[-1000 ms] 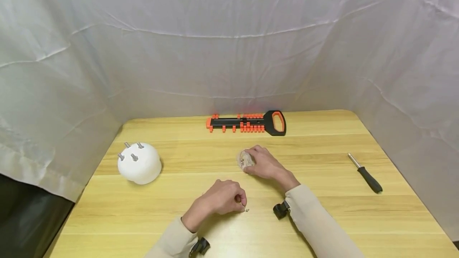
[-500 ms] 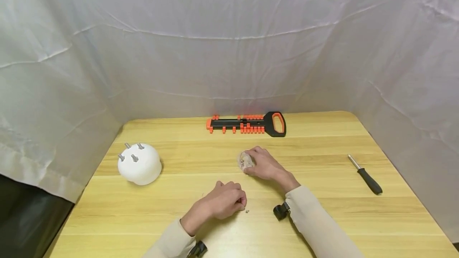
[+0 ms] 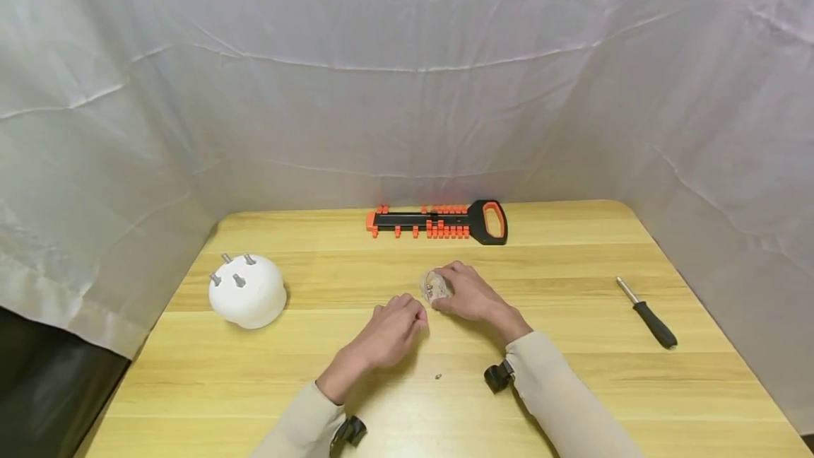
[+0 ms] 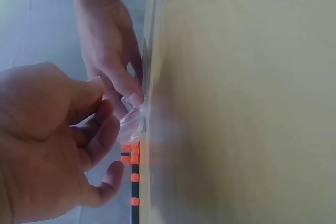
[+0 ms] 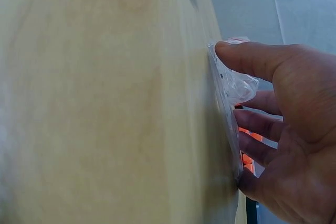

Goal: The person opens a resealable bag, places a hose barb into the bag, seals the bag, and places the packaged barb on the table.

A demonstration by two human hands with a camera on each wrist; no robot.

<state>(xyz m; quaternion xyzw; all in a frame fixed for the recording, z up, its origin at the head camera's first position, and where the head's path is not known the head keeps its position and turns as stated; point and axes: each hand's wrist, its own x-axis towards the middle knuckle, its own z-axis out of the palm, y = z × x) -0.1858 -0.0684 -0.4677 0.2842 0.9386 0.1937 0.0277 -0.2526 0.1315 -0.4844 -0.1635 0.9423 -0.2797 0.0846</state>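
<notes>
The head view looks down across the table [image 3: 445, 408]; close, tilted wrist views share the clear plastic [image 5: 242, 86].

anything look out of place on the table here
Perhaps one thing: a small metal piece lies loose on the table, apart from the clear plastic under the right hand, where other metal bits show. Nothing else looks clearly spilled or damaged.

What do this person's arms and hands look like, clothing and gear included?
The left sleeve and right sleeve are long and plain beige. The left hand and right hand wear no gloves. A small black device sits on each arm.
</notes>
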